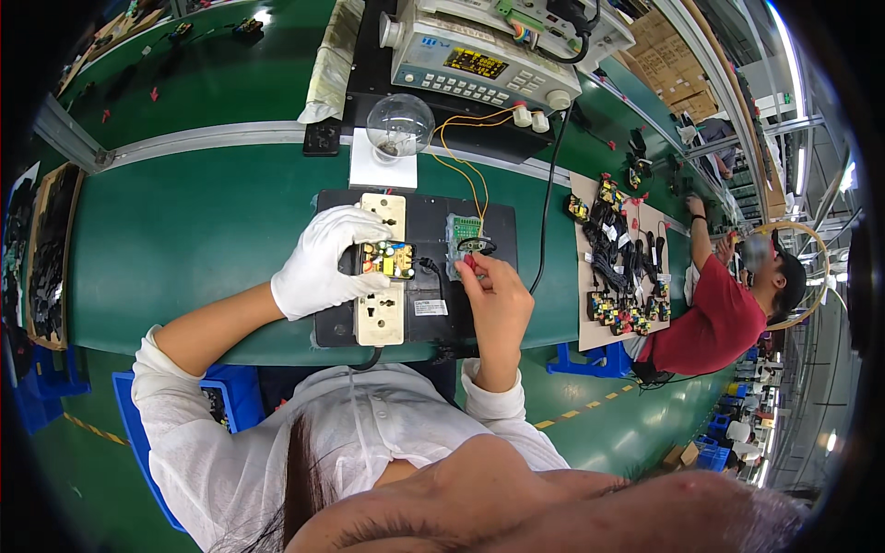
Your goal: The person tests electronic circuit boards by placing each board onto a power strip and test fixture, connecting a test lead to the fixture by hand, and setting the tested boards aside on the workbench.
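My left hand (pixel 323 261), in a white glove, grips an open power adapter circuit board (pixel 389 260) by its left side. The board, with yellow and other small parts, sits over a cream socket strip (pixel 380 323) on a black base plate (pixel 343 323). To the right, my bare right hand (pixel 499 297) pinches a small red connector (pixel 470 262) at the lower end of a green terminal board (pixel 467 228). A black cord loop lies beside those fingertips. The fingers partly cover the connector, so its seating cannot be made out.
Behind the plate stand a glass bulb (pixel 400 127) on a white block and a bench meter (pixel 484 66) with a lit display. Thin yellow wires and a black cable cross the bench. At right lies cardboard (pixel 592 334) bearing several adapter boards; a co-worker (pixel 710 318) sits beyond.
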Tool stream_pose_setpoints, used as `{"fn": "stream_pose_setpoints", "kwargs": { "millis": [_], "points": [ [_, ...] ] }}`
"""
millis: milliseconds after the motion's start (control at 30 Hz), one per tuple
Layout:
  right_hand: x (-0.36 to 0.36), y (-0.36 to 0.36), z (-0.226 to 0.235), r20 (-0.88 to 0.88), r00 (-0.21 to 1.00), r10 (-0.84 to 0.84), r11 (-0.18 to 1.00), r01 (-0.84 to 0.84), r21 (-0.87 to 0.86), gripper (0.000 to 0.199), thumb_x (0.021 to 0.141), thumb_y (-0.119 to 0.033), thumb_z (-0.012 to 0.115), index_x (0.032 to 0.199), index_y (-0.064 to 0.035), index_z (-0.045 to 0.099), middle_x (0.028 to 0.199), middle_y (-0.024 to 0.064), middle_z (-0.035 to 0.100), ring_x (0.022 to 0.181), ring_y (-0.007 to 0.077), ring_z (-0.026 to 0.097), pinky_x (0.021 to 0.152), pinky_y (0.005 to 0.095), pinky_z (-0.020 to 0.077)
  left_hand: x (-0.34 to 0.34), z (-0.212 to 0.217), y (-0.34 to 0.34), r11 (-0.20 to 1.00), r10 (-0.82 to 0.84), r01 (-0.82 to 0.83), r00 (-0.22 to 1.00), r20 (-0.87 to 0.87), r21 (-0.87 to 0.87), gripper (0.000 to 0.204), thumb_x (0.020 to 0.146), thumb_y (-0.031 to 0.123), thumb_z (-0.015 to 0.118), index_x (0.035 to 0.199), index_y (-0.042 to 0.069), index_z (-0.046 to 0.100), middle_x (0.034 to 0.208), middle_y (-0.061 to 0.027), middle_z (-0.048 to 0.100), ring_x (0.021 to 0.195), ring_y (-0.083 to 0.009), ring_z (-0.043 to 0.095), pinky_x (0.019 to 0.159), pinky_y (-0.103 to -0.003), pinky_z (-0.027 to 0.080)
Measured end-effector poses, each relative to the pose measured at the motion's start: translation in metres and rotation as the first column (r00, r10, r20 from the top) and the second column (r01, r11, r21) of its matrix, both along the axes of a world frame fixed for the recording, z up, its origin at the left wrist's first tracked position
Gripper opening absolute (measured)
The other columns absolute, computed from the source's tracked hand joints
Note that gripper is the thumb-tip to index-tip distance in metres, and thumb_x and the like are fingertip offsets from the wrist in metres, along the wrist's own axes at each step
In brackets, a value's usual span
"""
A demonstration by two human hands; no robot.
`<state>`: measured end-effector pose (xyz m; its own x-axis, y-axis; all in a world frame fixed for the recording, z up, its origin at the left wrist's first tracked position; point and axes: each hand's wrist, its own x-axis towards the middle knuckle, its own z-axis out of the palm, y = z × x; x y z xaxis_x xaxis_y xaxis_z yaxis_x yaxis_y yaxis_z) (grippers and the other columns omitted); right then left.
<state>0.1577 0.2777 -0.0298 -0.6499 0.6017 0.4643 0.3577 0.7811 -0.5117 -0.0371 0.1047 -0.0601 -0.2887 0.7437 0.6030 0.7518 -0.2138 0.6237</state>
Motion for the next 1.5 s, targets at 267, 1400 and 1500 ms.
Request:
{"fn": "stream_pose_setpoints", "kwargs": {
  "millis": [267, 1400, 1500],
  "points": [
    [0.0, 0.001, -0.003, -0.019, 1.0, -0.001, 1.0, 0.001, 0.011, 0.023, 0.079, -0.019, 0.083, 0.094, -0.0067, 0.071, 0.077, 0.0047, 0.068, 0.058, 0.017, 0.064, 0.052, 0.0292, 0.0492, 0.002, 0.001, 0.0, 1.0, 0.019, -0.019, 1.0, -0.009, 0.005, 0.056, 0.073, 0.041, 0.086, 0.11, 0.007, 0.059, 0.113, -0.0106, 0.068, 0.111, -0.0339, 0.063, 0.098, -0.046, 0.048],
    [0.0, -0.005, 0.003, 0.042, 0.998, -0.047, 0.997, 0.05, -0.058, 0.02, 0.084, -0.017, 0.079, 0.097, -0.0064, 0.068, 0.082, 0.006, 0.069, 0.057, 0.0181, 0.064, 0.052, 0.031, 0.0498, 0.002, 0.005, -0.003, 1.0, 0.019, -0.018, 0.999, 0.048, -0.021, 0.054, 0.069, 0.028, 0.088, 0.112, 0.008, 0.063, 0.116, -0.0093, 0.067, 0.116, -0.0319, 0.061, 0.107, -0.047, 0.042],
    [-0.002, -0.005, 0.002, 0.029, 0.999, -0.043, 0.998, 0.044, -0.052, 0.02, 0.084, -0.016, 0.079, 0.097, -0.005, 0.068, 0.082, 0.0074, 0.069, 0.059, 0.0199, 0.065, 0.053, 0.0321, 0.0506, 0.002, 0.006, -0.002, 1.0, 0.012, -0.012, 1.0, 0.021, -0.013, 0.053, 0.07, 0.03, 0.087, 0.112, 0.008, 0.062, 0.115, -0.0087, 0.067, 0.115, -0.0317, 0.061, 0.107, -0.047, 0.042]
  ]
}}
